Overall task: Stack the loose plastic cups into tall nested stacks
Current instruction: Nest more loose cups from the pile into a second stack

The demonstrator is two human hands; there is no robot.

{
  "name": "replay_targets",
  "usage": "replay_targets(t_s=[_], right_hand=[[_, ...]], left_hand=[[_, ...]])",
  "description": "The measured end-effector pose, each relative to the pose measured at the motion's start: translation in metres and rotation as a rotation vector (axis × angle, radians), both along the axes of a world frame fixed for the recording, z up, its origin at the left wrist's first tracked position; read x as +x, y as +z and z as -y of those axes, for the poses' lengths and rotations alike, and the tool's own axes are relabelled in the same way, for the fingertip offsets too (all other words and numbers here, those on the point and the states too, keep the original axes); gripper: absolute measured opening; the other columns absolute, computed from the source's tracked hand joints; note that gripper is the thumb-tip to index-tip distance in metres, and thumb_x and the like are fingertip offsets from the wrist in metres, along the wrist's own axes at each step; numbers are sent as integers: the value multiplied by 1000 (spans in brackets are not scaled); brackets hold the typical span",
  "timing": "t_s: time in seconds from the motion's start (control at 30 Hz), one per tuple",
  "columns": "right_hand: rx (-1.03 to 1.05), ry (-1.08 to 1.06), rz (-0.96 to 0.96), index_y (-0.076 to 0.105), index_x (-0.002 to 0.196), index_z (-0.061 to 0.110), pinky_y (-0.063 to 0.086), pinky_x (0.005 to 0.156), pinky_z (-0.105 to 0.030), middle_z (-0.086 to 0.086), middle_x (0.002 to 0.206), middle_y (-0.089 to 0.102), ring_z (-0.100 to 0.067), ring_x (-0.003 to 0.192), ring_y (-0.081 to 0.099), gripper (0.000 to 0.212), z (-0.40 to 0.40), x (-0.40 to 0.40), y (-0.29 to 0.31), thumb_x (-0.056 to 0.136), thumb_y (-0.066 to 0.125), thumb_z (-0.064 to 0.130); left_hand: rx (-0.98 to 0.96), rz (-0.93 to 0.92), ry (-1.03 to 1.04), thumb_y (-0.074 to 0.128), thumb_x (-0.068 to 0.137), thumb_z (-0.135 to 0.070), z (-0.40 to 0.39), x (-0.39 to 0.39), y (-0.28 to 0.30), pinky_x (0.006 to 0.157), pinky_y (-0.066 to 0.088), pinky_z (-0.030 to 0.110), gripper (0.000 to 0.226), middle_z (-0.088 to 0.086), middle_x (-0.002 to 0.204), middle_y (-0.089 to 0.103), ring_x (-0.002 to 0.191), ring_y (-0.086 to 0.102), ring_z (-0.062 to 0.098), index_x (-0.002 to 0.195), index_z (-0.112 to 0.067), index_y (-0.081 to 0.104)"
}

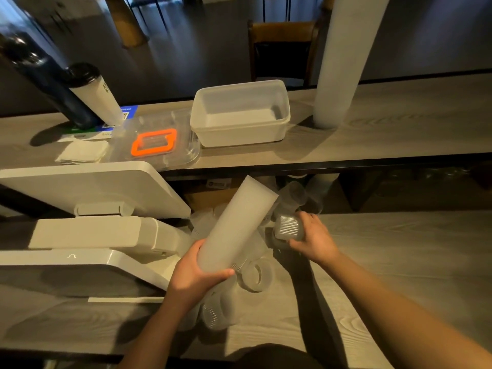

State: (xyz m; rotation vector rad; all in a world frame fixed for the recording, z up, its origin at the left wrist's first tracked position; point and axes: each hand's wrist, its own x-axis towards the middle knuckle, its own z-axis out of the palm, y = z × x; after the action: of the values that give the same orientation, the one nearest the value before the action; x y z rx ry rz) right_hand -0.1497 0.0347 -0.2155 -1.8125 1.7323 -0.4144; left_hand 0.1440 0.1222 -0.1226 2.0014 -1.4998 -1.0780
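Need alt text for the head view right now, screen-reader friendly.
The left hand grips a tall tilted stack of nested cups while the right hand holds a single ribbed cup. More loose cups lie below on the wooden counter.

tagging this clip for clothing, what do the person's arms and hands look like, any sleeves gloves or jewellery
Both forearms are bare up to the frame's edge, with no sleeve in view. The left hand and right hand wear no gloves, and no rings, watch or wristband show on them.
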Motion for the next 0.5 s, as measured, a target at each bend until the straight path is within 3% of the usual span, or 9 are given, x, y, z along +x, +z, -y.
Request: replay_targets(t_s=[0.1, 0.27, 0.33, 0.43, 0.5], right_hand=[[-56, -119, 170, 40, 144, 22, 48, 104, -36, 3, 138, 48, -14, 126, 48, 74, -15, -8, 7, 82, 77, 41], [42, -352, 729, 34, 146, 28, 56, 69, -17, 2, 137, 44, -14, 114, 56, 70, -30, -22, 31, 88, 73, 31], [32, -419, 813, 32, 148, 27, 58, 75, -22, 3, 134, 48, -14, 111, 59, 73, -32, -31, 41, 87, 73, 33], [14, -467, 932, 44, 140, 26, 58, 90, -38, 2, 128, 55, -18, 113, 61, 65, -33, -44, 58, 83, 70, 42], [16, -483, 1037, 51, 136, 24, 57, 91, -42, -2, 127, 60, -20, 114, 63, 59, -32, -52, 73, 83, 66, 46]], left_hand=[[-10, 37, -13, 92, 61, -43, -1, -2, -1, 78, 50, 26, 85, -6, 115, 52, 100, 55, 12, 127, -33, 39], [-50, 106, -65, 91, 59, -49, 0, -5, 2, 78, 49, 28, 87, -9, 116, 54, 101, 56, 13, 130, -30, 45], [-84, 112, -87, 91, 57, -50, -1, -8, 4, 78, 49, 29, 87, -11, 116, 56, 101, 57, 12, 130, -31, 47], [-108, 106, -119, 91, 55, -53, -4, -15, 4, 75, 46, 24, 89, -12, 117, 58, 102, 58, 9, 131, -32, 49], [-95, 96, -141, 91, 55, -53, -8, -22, 4, 74, 44, 21, 92, -12, 120, 58, 104, 57, 9, 134, -32, 48]])
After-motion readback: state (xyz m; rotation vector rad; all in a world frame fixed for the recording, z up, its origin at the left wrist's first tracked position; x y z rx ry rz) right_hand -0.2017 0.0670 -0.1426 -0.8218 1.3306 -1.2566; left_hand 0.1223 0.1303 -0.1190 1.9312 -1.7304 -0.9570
